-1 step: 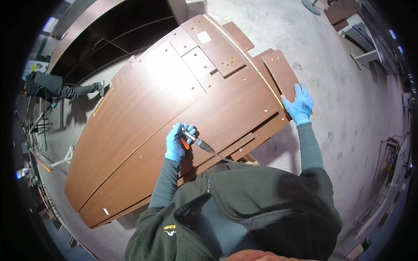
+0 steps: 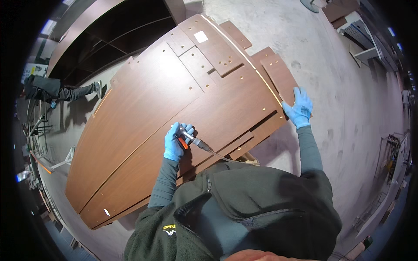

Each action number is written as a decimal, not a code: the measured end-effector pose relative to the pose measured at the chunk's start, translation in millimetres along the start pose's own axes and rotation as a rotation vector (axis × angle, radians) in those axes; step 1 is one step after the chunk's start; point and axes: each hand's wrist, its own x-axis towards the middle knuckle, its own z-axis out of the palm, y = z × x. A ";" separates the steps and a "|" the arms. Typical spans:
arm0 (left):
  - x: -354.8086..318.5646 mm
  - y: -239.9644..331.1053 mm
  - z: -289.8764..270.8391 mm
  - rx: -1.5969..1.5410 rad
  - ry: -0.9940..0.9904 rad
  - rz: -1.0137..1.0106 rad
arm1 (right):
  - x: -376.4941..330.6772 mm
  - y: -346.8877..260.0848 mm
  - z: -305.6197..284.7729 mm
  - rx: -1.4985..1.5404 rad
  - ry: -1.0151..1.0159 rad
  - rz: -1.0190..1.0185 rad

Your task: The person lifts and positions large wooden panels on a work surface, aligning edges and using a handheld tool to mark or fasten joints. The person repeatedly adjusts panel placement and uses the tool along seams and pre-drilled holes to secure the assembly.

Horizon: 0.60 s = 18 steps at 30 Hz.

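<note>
**My left hand [image 2: 173,145] wraps hose-fed tool [image 2: 190,137]**

Curled fingers close on its metal body over large brown panels [image 2: 143,130]; my right hand [image 2: 300,110], thumb and fingers spread, rests at the end of a smaller board [image 2: 279,73].

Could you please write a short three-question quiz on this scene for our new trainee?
1. Multiple choice: what does the person's left grip hold?
A) a paintbrush
B) a silver-and-orange tool
C) nothing
2. True or false: the right grip is holding a second tool.
3. Fill in the blank: on the brown panels, the larger white label lies near the top of the picture, while the smaller white label lies nearer the ____.

Key:
1. B
2. False; it rests at the edge of the brown panels.
3. bottom
</note>
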 end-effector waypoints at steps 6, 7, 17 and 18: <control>4.7 -0.9 -1.2 -0.007 0.030 0.018 | -71.1 23.1 26.8 0.014 0.016 0.016; 5.1 -1.0 -0.6 0.004 0.038 0.026 | -75.6 21.0 28.8 0.000 0.000 0.009; 2.4 -4.1 4.3 0.025 0.035 0.054 | -53.1 9.9 10.6 0.003 -0.036 -0.185; 2.5 -4.2 4.0 0.021 0.031 0.055 | -48.4 8.6 10.4 0.021 -0.098 -0.189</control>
